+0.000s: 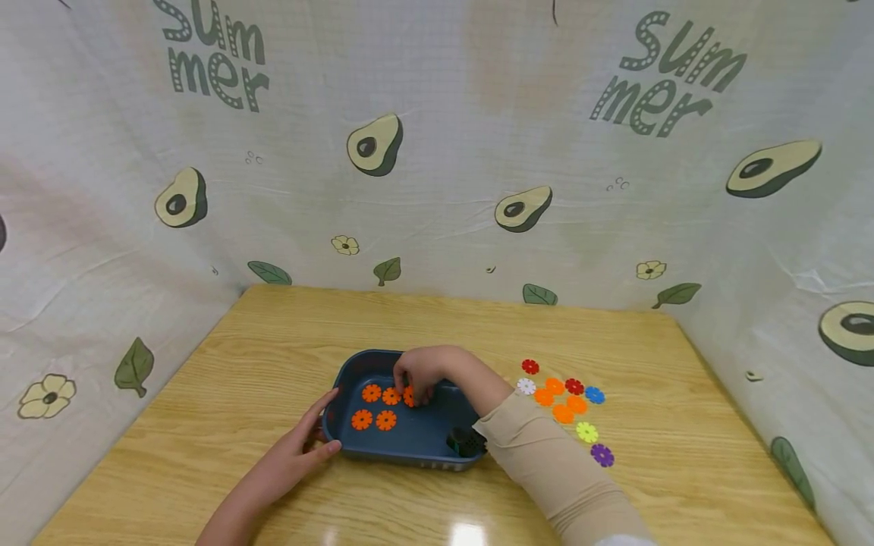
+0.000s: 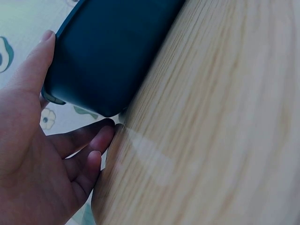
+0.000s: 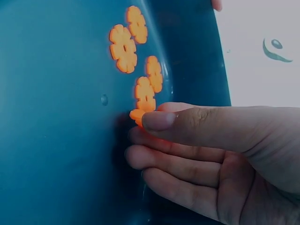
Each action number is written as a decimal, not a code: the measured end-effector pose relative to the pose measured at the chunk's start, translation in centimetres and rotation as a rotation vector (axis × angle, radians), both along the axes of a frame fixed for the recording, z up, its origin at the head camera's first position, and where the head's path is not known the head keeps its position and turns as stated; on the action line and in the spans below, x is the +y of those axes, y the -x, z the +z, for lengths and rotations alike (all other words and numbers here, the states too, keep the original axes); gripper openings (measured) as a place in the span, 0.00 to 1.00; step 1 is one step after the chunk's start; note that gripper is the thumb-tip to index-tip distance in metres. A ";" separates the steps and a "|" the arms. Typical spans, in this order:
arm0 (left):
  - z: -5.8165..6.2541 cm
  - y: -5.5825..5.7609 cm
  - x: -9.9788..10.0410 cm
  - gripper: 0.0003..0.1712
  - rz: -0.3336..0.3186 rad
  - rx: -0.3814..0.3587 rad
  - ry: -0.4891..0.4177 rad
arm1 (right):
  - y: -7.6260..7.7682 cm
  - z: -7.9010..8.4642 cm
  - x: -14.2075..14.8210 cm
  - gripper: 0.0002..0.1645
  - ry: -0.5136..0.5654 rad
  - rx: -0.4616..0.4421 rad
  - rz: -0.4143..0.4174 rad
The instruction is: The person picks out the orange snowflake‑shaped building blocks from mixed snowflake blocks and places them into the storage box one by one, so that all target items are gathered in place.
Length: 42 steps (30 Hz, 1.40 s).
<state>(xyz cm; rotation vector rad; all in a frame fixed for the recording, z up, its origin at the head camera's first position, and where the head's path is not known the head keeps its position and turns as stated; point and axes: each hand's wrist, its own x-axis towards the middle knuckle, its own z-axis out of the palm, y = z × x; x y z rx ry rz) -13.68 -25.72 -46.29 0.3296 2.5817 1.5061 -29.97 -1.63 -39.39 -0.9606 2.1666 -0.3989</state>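
- Your right hand (image 1: 425,368): thumb and forefinger grasp one orange disc (image 3: 137,116) by its edge, inside the tray; whether the disc touches the tray floor cannot be told.
- Your left hand (image 1: 303,440): thumb and fingers clasp the tray's left end, across the wall.
- Left of your right fingers: four orange discs (image 1: 385,420), flat, thin, notched round the edge like petals, with a small centre opening; the nearest lies just beside the pinched one.
- Beneath your right fingers: the dark blue tray (image 1: 423,431), smooth, faintly glossy, with rounded corners and raised walls.
- Nearer you than your right fingers, at the tray's right corner: a black object (image 1: 466,442), dotted with small holes; identity unclear.
- Right of your right fingers, outside the tray: notched discs in red (image 1: 530,367), white (image 1: 526,386), orange (image 1: 563,414), blue (image 1: 595,395), yellow-green (image 1: 587,432) and purple (image 1: 603,455).
- Under all: the table (image 1: 273,349), pale streaked wood grain, light reflections.
- Farthest beyond your fingers: creased cloth (image 1: 444,91) reading "summer" twice, dotted green-grey letters split "sum / mer", among avocados, leaves and flowers.
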 end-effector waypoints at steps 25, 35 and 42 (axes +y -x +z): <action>0.1 -0.1 -0.1 0.43 -0.009 -0.005 0.013 | -0.5 -0.8 0.2 0.13 -0.062 0.005 0.010; 0.2 0.0 0.0 0.43 0.000 -0.016 0.003 | -0.6 -0.5 0.0 0.10 -0.108 0.043 0.014; 0.3 0.0 0.0 0.43 -0.005 -0.013 0.006 | -0.8 -0.5 -0.2 0.10 -0.144 0.086 0.006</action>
